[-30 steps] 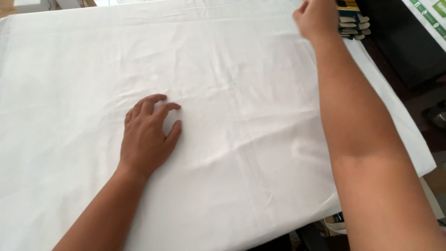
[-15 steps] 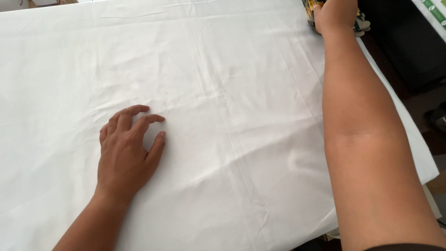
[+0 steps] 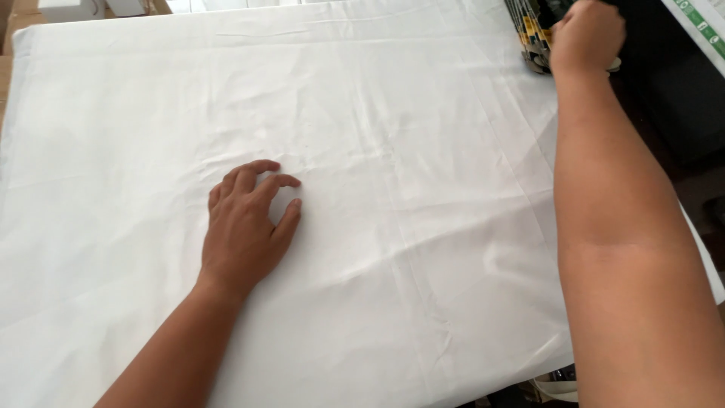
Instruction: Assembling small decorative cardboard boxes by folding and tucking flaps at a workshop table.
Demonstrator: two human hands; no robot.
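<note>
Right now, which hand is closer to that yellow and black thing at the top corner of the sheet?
Right. The right hand is up against the yellow and black thing; the left hand rests far off, mid white sheet.

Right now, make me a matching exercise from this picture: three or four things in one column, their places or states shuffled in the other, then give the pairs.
Things:
1. left hand
2. right hand
3. white cloth
4. yellow-and-dark object

Places or states:
A. spread out, creased
B. far right corner, beside the fist
C. lying palm down mid-cloth
D. closed, reached to the far right edge

Pairs: 1-C, 2-D, 3-A, 4-B
</note>
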